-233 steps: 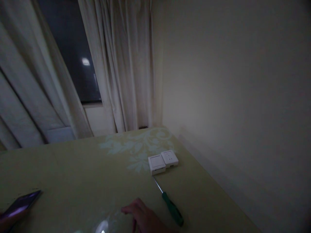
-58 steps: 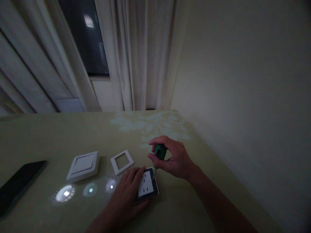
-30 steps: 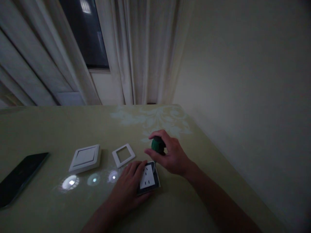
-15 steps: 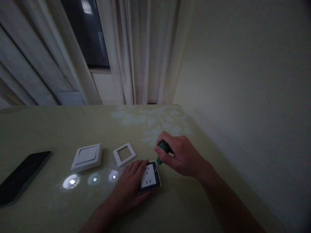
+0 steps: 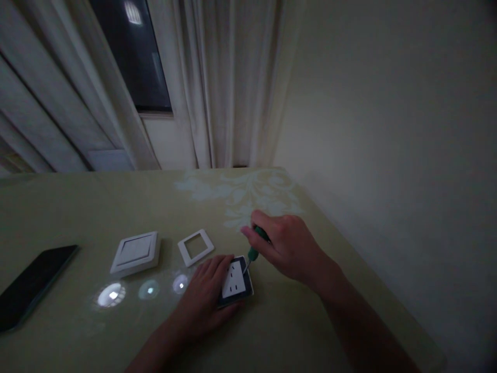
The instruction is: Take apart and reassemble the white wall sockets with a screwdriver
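Note:
A wall socket (image 5: 235, 280) with a white slotted face and a dark surround lies on the table. My left hand (image 5: 207, 295) is wrapped round its left side, fingers over the top edge and thumb along the near edge. In my right hand (image 5: 285, 248) is a green-handled screwdriver (image 5: 254, 253), tilted, its tip down at the right side of the socket's white face. Whether a screw sits under the tip is too small to tell. Just beyond my left hand lies a white square frame (image 5: 195, 247) with an open middle.
To the left, a white wall switch (image 5: 135, 254) lies on the table (image 5: 93, 207). A dark phone (image 5: 34, 285) is at the far left. Curtains (image 5: 240, 93) hang behind the table, and a wall (image 5: 388, 129) runs along its right side.
The view has shifted slightly, moving things a little left in the picture. My right thumb now stretches further out along the screwdriver handle. My left hand keeps its hold on the socket.

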`<state>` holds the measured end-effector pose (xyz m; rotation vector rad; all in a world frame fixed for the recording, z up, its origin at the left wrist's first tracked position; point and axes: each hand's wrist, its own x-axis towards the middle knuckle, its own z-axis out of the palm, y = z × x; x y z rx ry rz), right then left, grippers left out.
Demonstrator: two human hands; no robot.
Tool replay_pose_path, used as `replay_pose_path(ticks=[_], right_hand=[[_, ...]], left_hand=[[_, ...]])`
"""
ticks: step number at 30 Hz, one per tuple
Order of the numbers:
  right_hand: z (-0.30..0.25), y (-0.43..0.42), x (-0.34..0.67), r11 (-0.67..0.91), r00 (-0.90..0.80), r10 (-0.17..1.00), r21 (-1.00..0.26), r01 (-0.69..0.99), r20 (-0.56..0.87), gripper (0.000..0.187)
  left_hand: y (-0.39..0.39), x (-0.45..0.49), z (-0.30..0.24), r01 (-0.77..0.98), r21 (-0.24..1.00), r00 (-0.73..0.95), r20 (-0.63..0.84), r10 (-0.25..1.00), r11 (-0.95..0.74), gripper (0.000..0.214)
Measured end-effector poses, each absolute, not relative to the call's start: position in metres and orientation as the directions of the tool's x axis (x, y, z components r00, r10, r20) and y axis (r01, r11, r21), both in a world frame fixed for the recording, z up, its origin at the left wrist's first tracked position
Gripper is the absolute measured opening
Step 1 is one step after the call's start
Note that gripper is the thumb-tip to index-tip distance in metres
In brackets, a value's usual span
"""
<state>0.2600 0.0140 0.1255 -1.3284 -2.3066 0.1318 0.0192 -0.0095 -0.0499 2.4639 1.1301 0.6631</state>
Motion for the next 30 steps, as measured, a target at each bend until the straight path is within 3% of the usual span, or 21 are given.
replay_pose_path(ticks=[4,6,8,10,12,17,22,24,27,28,30], right_hand=[[0.133,0.011,0.263,0.672,-0.601,0.737,-0.428,0.604,0.309,0.02],[0.137,0.012,0.264,0.723,-0.671,0.679,-0.429,0.541,0.299,0.013],[0.14,0.015,0.262,0.684,-0.628,0.729,-0.351,0.64,0.274,0.015],[0.142,0.022,0.26,0.558,-0.499,0.824,-0.234,0.796,0.267,0.031],[0.145,0.028,0.26,0.522,-0.471,0.844,-0.195,0.83,0.255,0.036],[0.154,0.036,0.27,0.723,-0.727,0.666,-0.386,0.573,0.169,0.014],[0.151,0.038,0.273,0.559,-0.519,0.827,-0.206,0.803,0.217,0.043],[0.151,0.037,0.272,0.622,-0.588,0.782,-0.231,0.748,0.206,0.037],[0.155,0.033,0.269,0.779,-0.779,0.598,-0.368,0.508,0.19,0.022],[0.156,0.031,0.267,0.787,-0.793,0.578,-0.389,0.479,0.194,0.021],[0.156,0.029,0.263,0.744,-0.737,0.65,-0.35,0.569,0.184,0.022]], left_hand=[[-0.008,0.02,-0.052,0.587,0.504,0.582,0.281,0.763,-0.633,0.083],[-0.007,0.02,-0.053,0.586,0.511,0.579,0.28,0.766,-0.629,0.083],[-0.007,0.02,-0.053,0.591,0.512,0.576,0.274,0.77,-0.624,0.082],[-0.006,0.02,-0.053,0.591,0.51,0.579,0.271,0.769,-0.625,0.081],[-0.006,0.02,-0.052,0.586,0.508,0.582,0.278,0.764,-0.631,0.082],[-0.004,0.021,-0.05,0.575,0.513,0.597,0.27,0.756,-0.637,0.082],[-0.001,0.021,-0.051,0.566,0.505,0.597,0.294,0.747,-0.651,0.081],[0.001,0.022,-0.053,0.562,0.501,0.596,0.307,0.742,-0.658,0.081],[0.002,0.023,-0.055,0.559,0.5,0.59,0.321,0.741,-0.662,0.081],[0.003,0.024,-0.055,0.558,0.501,0.589,0.322,0.741,-0.662,0.082],[0.003,0.025,-0.054,0.559,0.502,0.591,0.316,0.742,-0.659,0.082]])
